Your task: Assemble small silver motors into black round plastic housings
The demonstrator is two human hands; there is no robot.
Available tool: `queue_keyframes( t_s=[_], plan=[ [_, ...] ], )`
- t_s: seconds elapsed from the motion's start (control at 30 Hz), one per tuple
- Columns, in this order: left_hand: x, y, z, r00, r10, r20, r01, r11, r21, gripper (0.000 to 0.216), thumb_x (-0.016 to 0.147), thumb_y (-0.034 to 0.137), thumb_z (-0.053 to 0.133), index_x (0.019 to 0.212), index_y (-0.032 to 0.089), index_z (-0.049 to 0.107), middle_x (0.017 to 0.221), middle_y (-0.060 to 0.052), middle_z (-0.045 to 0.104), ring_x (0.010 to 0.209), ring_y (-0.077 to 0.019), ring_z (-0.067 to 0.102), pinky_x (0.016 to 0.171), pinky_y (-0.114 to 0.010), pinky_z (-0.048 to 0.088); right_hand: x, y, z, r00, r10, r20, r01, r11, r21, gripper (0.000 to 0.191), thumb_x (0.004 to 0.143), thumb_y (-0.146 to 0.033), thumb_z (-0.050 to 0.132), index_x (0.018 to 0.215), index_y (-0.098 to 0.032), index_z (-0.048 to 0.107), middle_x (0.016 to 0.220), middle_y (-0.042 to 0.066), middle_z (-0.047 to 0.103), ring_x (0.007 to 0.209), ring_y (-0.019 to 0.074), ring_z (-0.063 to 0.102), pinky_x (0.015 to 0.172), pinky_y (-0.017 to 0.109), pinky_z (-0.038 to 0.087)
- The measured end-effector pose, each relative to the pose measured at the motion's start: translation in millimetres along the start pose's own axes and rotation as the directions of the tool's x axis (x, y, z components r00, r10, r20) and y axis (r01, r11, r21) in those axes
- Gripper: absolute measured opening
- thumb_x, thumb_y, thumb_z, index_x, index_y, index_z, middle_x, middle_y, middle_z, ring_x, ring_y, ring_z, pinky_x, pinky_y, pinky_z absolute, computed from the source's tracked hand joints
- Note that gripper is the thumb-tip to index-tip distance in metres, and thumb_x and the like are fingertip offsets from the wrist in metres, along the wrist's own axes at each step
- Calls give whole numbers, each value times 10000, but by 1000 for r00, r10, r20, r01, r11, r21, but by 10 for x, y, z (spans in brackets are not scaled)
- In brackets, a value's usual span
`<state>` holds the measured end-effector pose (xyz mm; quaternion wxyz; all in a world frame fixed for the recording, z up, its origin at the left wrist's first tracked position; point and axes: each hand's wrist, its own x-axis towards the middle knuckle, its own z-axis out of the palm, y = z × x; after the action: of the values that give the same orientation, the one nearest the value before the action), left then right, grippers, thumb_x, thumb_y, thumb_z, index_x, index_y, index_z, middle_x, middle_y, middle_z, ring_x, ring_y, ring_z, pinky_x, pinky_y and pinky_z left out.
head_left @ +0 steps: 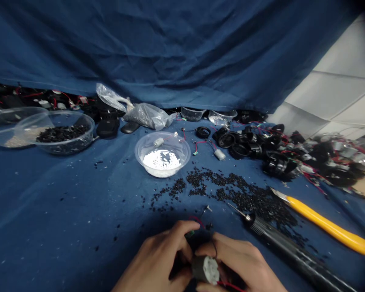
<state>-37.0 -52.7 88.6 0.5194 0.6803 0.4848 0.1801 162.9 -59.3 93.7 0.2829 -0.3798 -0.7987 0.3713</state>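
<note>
At the bottom centre of the head view, my left hand [161, 259] and my right hand [243, 259] are closed around a small motor [211, 269] with a pale end cap. Red wire runs from it beneath my right hand. A dark part sits between the fingers by the motor, mostly hidden, and a small green circuit board [190, 234] shows beside my left index finger. Just right of my hands lies a black electric screwdriver [280, 235], its bit pointing up and left. Beyond my fingertips is a small metal piece [207, 209], too blurred to name.
Tiny black pieces [255, 198] spread across the blue cloth [63, 227]. A yellow utility knife [325, 225] lies at right, before piled black housings [276, 164] and motors. A clear bowl [162, 172] holds white bits; another bowl [61, 149] holds black parts. Plastic bags [150, 115] lie behind.
</note>
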Motion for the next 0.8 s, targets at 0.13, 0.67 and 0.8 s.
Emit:
queue_keyframes(
  t_s=[0.13, 0.67, 0.8],
  plan=[
    [-18, -4, -5, 999, -30, -32, 31, 999, 22, 505, 850, 153, 615, 1313, 335, 529, 943, 77, 744, 965, -151, 690, 969, -261, 445, -6, -48, -5, 1000, -19, -15, 20, 998, 54, 129, 891, -264, 687, 915, -138, 671, 755, 21, 611, 651, 128, 547, 599, 241, 429],
    [24, -12, -9, 1000, 10, -17, -10, 1000, 8, 281, 796, 99, 649, 1022, 267, 655, 873, 86, 765, 845, -120, 716, 808, -204, 477, -16, -49, 14, 1000, 2, -28, -2, 1000, -18, 188, 936, -335, 632, 863, -163, 645, 734, 22, 605, 620, 141, 558, 564, 254, 436],
    [31, -41, 8, 997, 63, -43, -63, 998, 1, 282, 748, 40, 665, 949, 238, 675, 822, 76, 768, 754, -101, 709, 715, -168, 476, 4, 22, 42, 998, -64, -27, 62, 996, -71, 269, 972, -427, 565, 863, -192, 638, 698, 20, 616, 585, 151, 576, 533, 246, 452]
  ],
)
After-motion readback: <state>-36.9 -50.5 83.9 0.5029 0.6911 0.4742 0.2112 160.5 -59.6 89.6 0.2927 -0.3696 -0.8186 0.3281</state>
